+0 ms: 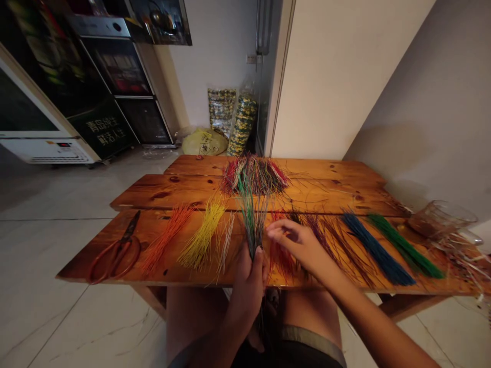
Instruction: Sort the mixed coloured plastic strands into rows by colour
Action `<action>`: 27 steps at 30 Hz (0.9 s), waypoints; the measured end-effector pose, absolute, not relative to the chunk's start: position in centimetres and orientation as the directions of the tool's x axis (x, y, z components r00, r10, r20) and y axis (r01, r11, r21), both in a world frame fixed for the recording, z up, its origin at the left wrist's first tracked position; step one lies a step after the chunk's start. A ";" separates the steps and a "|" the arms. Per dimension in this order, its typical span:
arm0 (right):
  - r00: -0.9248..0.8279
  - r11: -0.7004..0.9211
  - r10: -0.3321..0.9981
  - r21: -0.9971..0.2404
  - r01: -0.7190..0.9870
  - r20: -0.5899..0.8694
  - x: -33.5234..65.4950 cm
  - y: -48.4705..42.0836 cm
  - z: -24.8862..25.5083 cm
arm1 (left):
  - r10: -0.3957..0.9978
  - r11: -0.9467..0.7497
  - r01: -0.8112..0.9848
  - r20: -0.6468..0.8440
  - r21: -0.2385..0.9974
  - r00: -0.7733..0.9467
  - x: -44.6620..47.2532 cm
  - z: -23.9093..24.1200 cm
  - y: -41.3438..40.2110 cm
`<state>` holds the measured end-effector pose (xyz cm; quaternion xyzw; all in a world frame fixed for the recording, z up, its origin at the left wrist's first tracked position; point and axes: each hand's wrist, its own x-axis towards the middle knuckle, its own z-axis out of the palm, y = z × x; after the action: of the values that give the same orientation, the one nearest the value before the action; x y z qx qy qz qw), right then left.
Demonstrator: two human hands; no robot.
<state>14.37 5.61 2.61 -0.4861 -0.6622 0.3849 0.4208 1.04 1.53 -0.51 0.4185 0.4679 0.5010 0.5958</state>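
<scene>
Bare right forearm (378, 312) crosses above an orange-varnished plank worktop (161, 190). Left hand (248, 289) clenched around an upright bundle of thin multicoloured strands (251, 225), held at the worktop's near edge. Right hand (295, 245) released, fingers open, just beside the bundle, above loose red strands (282, 258).

The left hand (249, 286) stands clenched upright (knuckles forward); the right hand (295, 248) reaches across, its fingers (276, 232) apparently loosely curled.

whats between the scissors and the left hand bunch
In the head view, orange strands, yellow strands and pale strands lie on the wooden table between the scissors and the bunch.
</scene>
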 end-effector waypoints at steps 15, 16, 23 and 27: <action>0.030 0.087 0.996 -0.974 -0.210 0.083 12.0 4.6 1.1 | 0.988 0.154 -0.196 -0.154 0.968 0.014 1.3 0.1 1.0; 0.034 0.094 0.996 -0.968 -0.232 0.088 12.0 4.6 1.0 | 0.989 0.149 -0.198 -0.150 0.969 0.009 1.4 0.0 1.1; 0.046 0.088 0.996 -0.943 -0.320 0.077 12.0 5.0 0.7 | 0.987 0.143 -0.237 -0.157 0.961 -0.040 1.5 -0.3 1.3; 0.071 0.088 0.995 -0.941 -0.328 0.068 12.0 5.2 0.7 | 0.983 0.156 -0.244 -0.174 0.957 -0.053 1.4 -0.4 1.5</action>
<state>11.99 5.24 0.70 -0.4032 -0.4138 0.5418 0.6105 1.40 1.47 -0.38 0.3736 0.4944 0.5312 0.5777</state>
